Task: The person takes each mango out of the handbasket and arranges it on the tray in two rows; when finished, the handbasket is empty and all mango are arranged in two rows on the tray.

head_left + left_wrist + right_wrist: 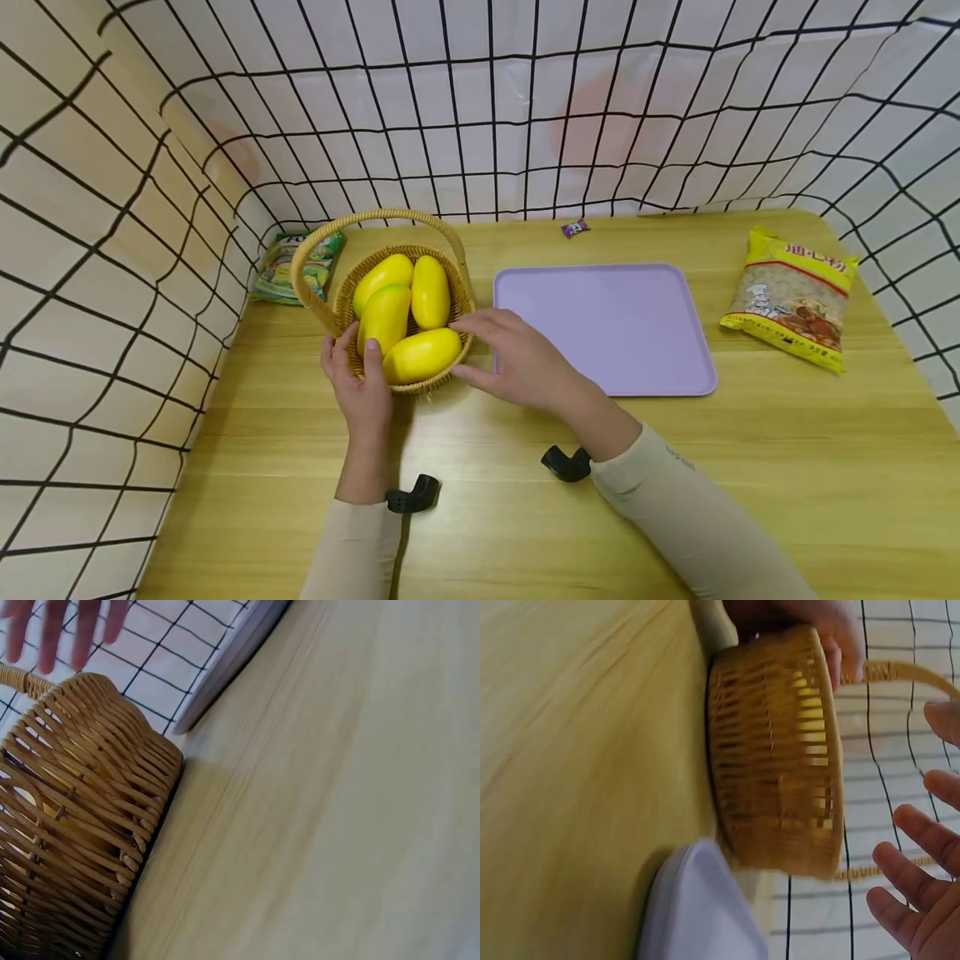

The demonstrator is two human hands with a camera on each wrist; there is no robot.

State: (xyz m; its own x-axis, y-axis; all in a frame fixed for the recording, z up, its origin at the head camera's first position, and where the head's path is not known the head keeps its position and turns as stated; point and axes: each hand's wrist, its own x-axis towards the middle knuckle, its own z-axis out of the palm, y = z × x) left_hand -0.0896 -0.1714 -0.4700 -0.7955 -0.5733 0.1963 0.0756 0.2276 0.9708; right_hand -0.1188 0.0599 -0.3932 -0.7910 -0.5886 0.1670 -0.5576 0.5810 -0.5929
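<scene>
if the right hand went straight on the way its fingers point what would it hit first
Probably the front mango in the wicker basket, right by the fingertips of the right hand. Depth is unclear, though, so it might brush the basket's rim or the right-hand mango first.

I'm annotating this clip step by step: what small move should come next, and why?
Probably, the right hand should lower slightly and close around the nearest mango. Its fingers are spread and hold nothing, beside that fruit at the right edge of the basket, while the left hand holds the rim on the left, likely keeping it steady.
</scene>
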